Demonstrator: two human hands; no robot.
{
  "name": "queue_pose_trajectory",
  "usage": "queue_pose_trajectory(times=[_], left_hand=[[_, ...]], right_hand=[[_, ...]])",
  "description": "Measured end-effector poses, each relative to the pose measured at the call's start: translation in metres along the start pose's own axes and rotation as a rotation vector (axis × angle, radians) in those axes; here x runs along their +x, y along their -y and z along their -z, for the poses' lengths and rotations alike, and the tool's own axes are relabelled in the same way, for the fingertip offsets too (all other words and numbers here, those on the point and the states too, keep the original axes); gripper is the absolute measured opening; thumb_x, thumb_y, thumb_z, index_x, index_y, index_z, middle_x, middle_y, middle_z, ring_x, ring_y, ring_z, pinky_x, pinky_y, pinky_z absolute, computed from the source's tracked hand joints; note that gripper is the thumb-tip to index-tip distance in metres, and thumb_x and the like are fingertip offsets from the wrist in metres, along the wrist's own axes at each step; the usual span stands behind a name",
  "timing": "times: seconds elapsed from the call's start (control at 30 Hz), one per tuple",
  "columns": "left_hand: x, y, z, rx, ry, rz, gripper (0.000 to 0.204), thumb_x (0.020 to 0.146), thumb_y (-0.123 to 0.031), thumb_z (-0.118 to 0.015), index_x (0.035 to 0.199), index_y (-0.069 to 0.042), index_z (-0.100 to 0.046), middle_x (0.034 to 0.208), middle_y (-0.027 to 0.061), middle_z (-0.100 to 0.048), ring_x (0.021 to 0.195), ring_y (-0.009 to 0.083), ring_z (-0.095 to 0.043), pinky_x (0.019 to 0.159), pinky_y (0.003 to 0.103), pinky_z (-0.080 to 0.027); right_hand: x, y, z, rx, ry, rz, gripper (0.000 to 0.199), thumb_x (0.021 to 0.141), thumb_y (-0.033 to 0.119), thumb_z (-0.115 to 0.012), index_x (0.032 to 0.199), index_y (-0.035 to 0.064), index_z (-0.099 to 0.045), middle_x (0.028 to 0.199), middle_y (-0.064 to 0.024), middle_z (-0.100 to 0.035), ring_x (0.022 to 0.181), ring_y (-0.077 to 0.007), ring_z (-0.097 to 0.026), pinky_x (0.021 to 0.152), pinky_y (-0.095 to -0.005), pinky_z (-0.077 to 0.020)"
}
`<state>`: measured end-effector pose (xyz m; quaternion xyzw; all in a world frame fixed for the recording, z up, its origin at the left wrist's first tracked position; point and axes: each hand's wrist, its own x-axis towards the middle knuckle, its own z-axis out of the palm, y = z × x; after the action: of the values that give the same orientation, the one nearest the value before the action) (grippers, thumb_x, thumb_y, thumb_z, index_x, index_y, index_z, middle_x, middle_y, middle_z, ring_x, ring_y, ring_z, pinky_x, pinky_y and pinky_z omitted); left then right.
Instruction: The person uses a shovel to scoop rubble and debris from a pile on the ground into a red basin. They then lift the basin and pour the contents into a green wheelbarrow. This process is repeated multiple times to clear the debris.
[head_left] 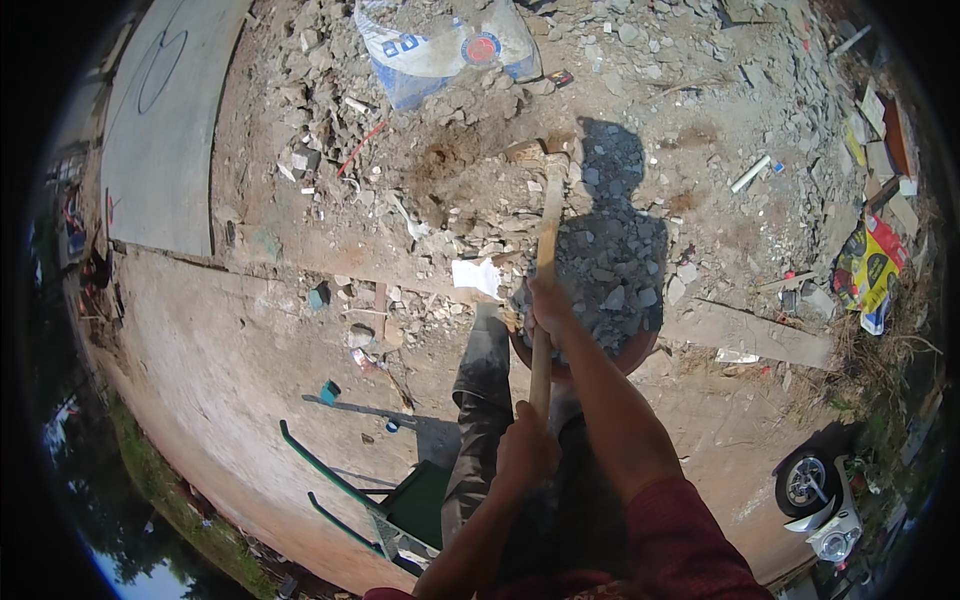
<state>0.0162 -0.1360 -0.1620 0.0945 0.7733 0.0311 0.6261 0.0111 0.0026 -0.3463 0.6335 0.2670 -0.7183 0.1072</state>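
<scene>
Both my hands grip a long wooden tool handle (pixel 547 235) that reaches forward into a heap of broken rubble (pixel 470 170). My right hand (pixel 549 308) holds the handle farther up, just above a round reddish basin (pixel 630 352) filled with grey stones. My left hand (pixel 525 447) is closed on the handle's near end, close to my body. The tool's head (pixel 545 152) rests among the stones at the far end. My grey trouser leg (pixel 482 400) stands beside the basin.
A green wheelbarrow (pixel 385 505) stands at lower left. A white and blue sack (pixel 440 40) lies at the top, a yellow bag (pixel 865 265) at right. A scooter wheel (pixel 805 482) shows at lower right. A concrete slab (pixel 165 110) lies at upper left, a plank (pixel 760 335) at right.
</scene>
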Motion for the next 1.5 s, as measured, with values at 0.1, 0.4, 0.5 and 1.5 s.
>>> queue_pose_trajectory(times=[0.1, 0.4, 0.5, 1.5], left_hand=[[-0.032, 0.008, -0.004, 0.072, 0.022, 0.002, 0.038, 0.088, -0.023, -0.060, 0.110, 0.000, -0.038, 0.096, 0.0338, -0.067, 0.095, 0.0508, -0.066, 0.084, 0.056, -0.051], [-0.160, 0.131, 0.007, 0.271, 0.238, -0.092, 0.029, 0.091, -0.026, -0.058, 0.109, -0.008, -0.044, 0.088, 0.0201, -0.071, 0.085, 0.0426, -0.070, 0.073, 0.054, -0.054], [-0.179, 0.179, 0.009, 0.316, 0.230, 0.005, 0.027, 0.091, -0.029, -0.054, 0.107, -0.008, -0.047, 0.088, 0.0220, -0.069, 0.084, 0.0440, -0.069, 0.072, 0.054, -0.053], [-0.041, -0.023, -0.060, 0.016, 0.073, -0.074, 0.035, 0.083, -0.010, -0.058, 0.112, 0.002, -0.042, 0.099, 0.0353, -0.065, 0.096, 0.0498, -0.066, 0.084, 0.056, -0.051]], right_hand=[[-0.037, -0.015, 0.010, 0.074, 0.057, -0.008, 0.029, 0.100, 0.040, -0.054, 0.100, 0.0124, -0.045, 0.062, -0.0025, -0.046, 0.044, -0.0151, -0.048, 0.038, -0.0362, -0.0453], [-0.183, -0.139, 0.010, 0.542, -0.066, -0.230, 0.031, 0.099, 0.041, -0.054, 0.108, 0.0164, -0.037, 0.065, -0.0044, -0.046, 0.047, -0.0187, -0.050, 0.046, -0.0410, -0.0489], [-0.224, -0.185, -0.019, 0.585, -0.100, -0.321, 0.035, 0.097, 0.046, -0.054, 0.103, 0.0167, -0.036, 0.066, -0.0059, -0.046, 0.049, -0.0224, -0.051, 0.050, -0.0447, -0.0485], [-0.072, -0.031, 0.088, -0.072, -0.147, 0.067, 0.032, 0.101, 0.041, -0.051, 0.103, 0.0104, -0.043, 0.060, -0.0045, -0.048, 0.045, -0.0171, -0.052, 0.039, -0.0375, -0.0474]])
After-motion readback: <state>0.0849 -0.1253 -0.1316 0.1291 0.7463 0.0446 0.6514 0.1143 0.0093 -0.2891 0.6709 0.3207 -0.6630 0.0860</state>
